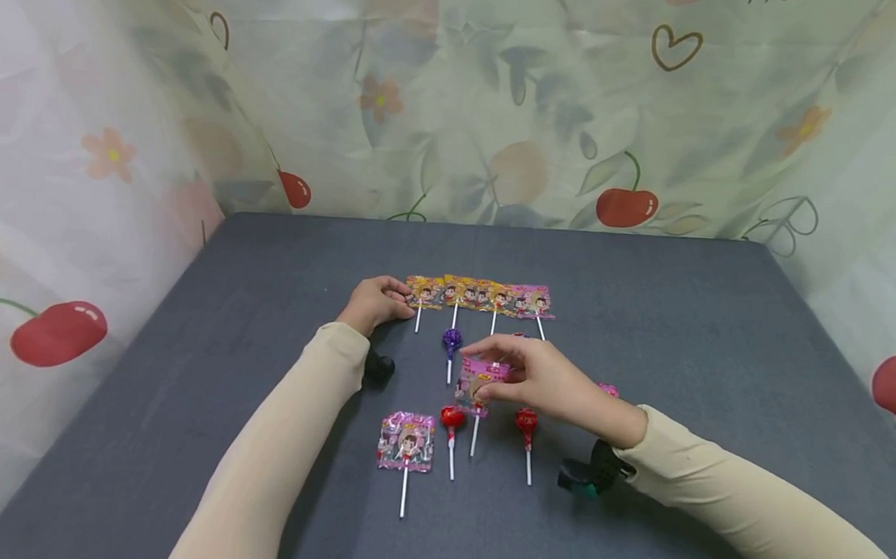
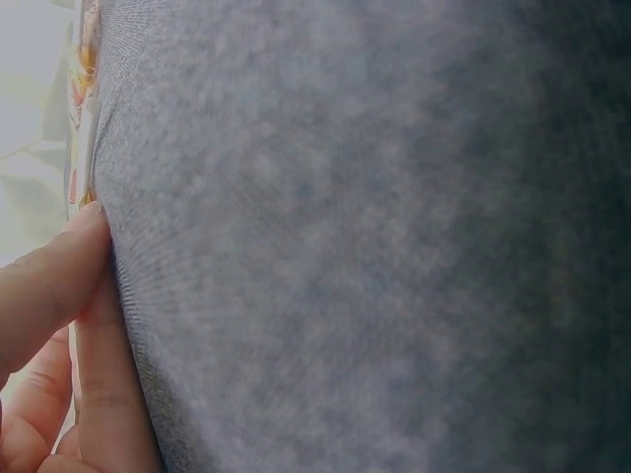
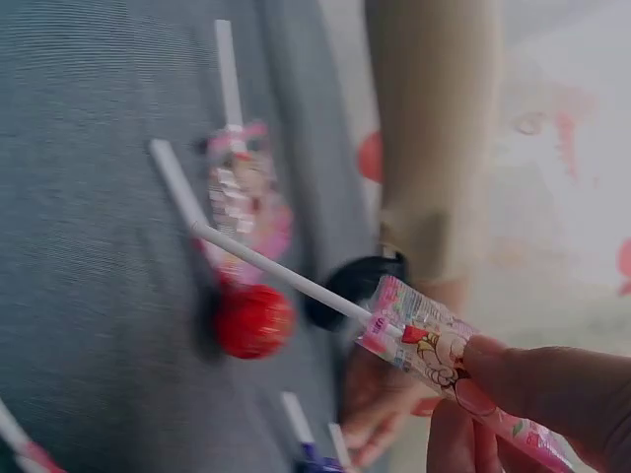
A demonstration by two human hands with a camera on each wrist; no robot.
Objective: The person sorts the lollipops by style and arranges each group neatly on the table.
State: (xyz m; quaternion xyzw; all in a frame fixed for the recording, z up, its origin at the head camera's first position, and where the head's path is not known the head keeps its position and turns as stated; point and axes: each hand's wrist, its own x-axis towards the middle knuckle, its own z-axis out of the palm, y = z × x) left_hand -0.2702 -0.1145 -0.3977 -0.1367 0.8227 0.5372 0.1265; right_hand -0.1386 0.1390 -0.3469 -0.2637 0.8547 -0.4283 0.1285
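My right hand (image 1: pixel 544 380) pinches a flat pink-wrapped lollipop (image 1: pixel 481 383) between thumb and fingers, its white stick pointing down toward me, above the table. In the right wrist view the wrapper (image 3: pixel 424 335) is gripped at its far end. Farther back, my left hand (image 1: pixel 375 304) holds the left edge of a yellow-wrapped lollipop (image 1: pixel 425 292), the leftmost of a row. To its right lie more yellow-wrapped lollipops (image 1: pixel 470 292) and a pink-wrapped lollipop (image 1: pixel 534 302). In the left wrist view only a sliver of wrapper (image 2: pixel 84 74) shows beyond the thumb.
A round purple lollipop (image 1: pixel 451 340) lies below the row. Nearer are two round red lollipops (image 1: pixel 453 417) (image 1: pixel 526 422) and a flat pink-wrapped lollipop (image 1: pixel 407 441). Other candies are partly hidden behind my right hand. Printed cloth (image 1: pixel 463 105) borders the dark table (image 1: pixel 679 323).
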